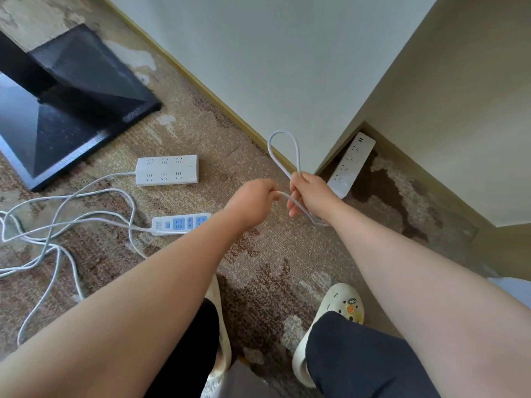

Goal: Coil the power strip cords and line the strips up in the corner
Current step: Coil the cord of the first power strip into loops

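Your right hand (309, 189) grips a loop of white cord (283, 150) – your left hand (253, 202) pinches its trailing end – near the power strip (352, 165) in the corner.

Head-worn wide view, steeply downward onto carpet (184, 130) beside wall corner (339, 116).

— Any writing you can read down there?

— Hardly. The blue-socket power strip (181, 224) on the carpet, near left of the hands, carries a small dark mark at its left end, too blurred to make out.

— And the white six-socket strip (167, 170) farther off?

— Plain, only socket holes. The charm on the right shoe (351, 305) shows a squiggle, not legible.
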